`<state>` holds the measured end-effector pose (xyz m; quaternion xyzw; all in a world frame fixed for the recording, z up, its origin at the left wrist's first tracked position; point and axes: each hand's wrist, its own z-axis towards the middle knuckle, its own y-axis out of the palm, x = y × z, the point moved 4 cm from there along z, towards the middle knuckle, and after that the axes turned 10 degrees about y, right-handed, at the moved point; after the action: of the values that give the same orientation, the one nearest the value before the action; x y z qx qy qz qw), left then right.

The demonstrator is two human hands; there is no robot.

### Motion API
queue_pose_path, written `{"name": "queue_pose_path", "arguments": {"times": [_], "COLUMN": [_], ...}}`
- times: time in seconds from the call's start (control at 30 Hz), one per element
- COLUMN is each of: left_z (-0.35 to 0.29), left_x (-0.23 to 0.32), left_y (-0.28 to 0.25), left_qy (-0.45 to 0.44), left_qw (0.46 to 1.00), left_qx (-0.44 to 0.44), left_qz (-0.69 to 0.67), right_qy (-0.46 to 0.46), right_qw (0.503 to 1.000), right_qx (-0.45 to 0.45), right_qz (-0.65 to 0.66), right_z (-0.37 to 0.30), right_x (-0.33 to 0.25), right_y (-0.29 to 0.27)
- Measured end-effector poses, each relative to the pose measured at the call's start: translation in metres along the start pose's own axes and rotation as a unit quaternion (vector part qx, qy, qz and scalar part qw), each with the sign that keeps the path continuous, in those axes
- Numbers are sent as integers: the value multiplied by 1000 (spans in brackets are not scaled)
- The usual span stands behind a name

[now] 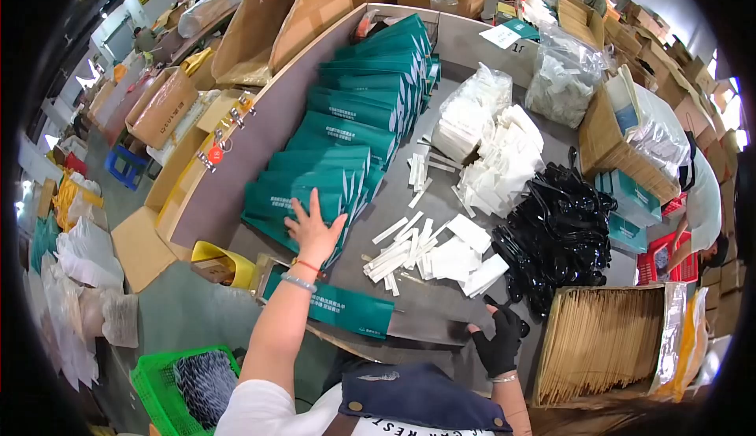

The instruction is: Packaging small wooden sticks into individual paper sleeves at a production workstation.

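Observation:
My left hand (315,230) lies with fingers spread on the near end of a long row of overlapping green printed pouches (331,133). Another green pouch (346,310) lies flat at the table's near edge, below my left wrist. My right hand (500,340), in a black fingerless glove, is beside the near end of a heap of glossy black plastic cutlery (555,231). Its fingers are partly curled around something dark that blends with the glove. White flat packets (461,255) and narrow white strips (390,255) are scattered between my hands.
A box of thin wooden sticks (598,341) stands at the right. Farther back are stacked white packets (472,113) and a clear bag (563,82). A raised divider (260,113) with metal clips borders the left. A green basket (153,377) is low left; another person (701,216) bends at far right.

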<state>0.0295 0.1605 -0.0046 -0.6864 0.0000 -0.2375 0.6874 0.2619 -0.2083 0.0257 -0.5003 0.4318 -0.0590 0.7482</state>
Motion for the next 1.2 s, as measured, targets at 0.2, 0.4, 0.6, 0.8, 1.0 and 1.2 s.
{"name": "queue_pose_path", "arguments": {"times": [0.2, 0.4, 0.6, 0.8, 1.0, 1.2], "left_z": [94, 128, 66, -21, -14, -25], "left_x": [48, 63, 53, 89, 77, 93], "left_y": [27, 10, -17, 3, 58, 43], "left_qy": [-11, 4, 193, 442, 290, 343], "left_qw": [996, 993, 968, 884, 951, 937], "left_qx": [77, 46, 158, 72, -22, 24], "left_qz": [-35, -109, -19, -135, -108, -68], "right_qy": [23, 143, 414, 422, 484, 396], "right_qw": [999, 953, 868, 863, 848, 831], "right_qx": [40, 244, 218, 182, 184, 389], "right_qz": [-24, -108, -167, -211, -114, -42], "right_z": [-4, -44, -101, -89, -86, -93], "right_x": [7, 139, 260, 252, 241, 206], "right_y": [-24, -98, -166, -161, -161, -173]}}
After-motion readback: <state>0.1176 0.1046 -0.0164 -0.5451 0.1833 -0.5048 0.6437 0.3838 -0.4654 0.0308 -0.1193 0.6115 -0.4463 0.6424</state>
